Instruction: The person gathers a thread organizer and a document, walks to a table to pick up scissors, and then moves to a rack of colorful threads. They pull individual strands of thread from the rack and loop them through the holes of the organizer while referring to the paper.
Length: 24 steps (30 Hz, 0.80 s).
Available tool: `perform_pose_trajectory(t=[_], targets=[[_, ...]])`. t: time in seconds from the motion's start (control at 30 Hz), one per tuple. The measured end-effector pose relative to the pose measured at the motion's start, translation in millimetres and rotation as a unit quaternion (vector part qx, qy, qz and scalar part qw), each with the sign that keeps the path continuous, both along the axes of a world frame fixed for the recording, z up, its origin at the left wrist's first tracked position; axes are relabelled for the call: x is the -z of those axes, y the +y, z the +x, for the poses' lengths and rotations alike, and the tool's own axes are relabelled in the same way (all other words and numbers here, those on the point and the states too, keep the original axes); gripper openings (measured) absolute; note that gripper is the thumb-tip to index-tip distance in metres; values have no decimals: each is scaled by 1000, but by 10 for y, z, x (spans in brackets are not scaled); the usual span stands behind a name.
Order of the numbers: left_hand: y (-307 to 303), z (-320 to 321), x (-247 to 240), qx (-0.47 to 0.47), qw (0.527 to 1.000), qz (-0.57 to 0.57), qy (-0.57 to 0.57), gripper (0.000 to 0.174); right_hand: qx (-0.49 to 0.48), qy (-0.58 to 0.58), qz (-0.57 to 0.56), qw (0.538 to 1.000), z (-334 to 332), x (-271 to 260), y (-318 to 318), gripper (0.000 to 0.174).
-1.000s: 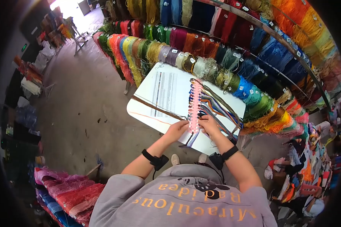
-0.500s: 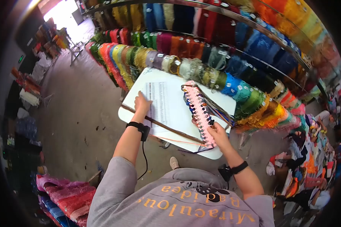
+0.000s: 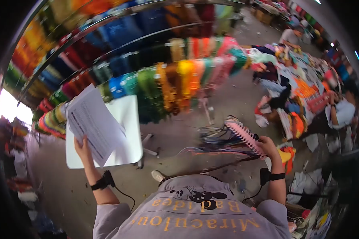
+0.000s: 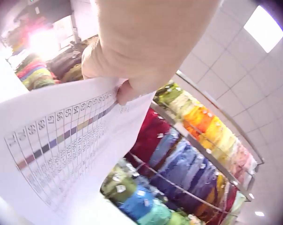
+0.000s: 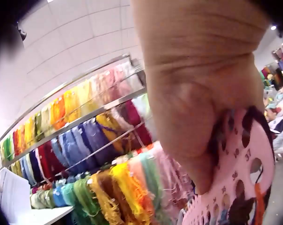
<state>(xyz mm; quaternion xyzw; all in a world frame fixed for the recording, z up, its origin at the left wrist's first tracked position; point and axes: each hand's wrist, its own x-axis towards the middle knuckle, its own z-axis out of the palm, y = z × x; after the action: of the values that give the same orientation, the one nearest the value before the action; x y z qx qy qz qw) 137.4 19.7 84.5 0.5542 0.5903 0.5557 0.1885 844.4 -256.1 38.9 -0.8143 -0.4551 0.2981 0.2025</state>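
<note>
My left hand pinches printed paper sheets by the edge, lifted at a tilt over the white table. In the left wrist view the thumb presses on the paper, whose numbered table has a strip of colours. Out to the right, my right hand grips one end of a pink thread organizer card away from the table. Numbered holes line the card in the right wrist view. Dark, blue and orange thread bundles trail from it to the left.
Racks hung with coloured thread skeins run behind the table. A pile of cloth and thread spreads at the right, with a seated person beside it and another person farther back. Concrete floor lies between.
The view has turned right. My left hand has picked up the paper sheets from the table. My right hand has carried the card and its threads off the table to the right.
</note>
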Motion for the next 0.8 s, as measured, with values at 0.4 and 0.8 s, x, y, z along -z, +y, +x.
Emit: perform_pose_trajectory(t=[0.4, 0.8], targets=[[-260, 4205, -607, 578, 765, -229, 166, 20, 159, 149, -24, 976, 1973, 572, -576, 14], [333, 8383, -520, 773, 568, -23, 282, 22, 109, 50, -59, 991, 4143, 93, 680, 19]])
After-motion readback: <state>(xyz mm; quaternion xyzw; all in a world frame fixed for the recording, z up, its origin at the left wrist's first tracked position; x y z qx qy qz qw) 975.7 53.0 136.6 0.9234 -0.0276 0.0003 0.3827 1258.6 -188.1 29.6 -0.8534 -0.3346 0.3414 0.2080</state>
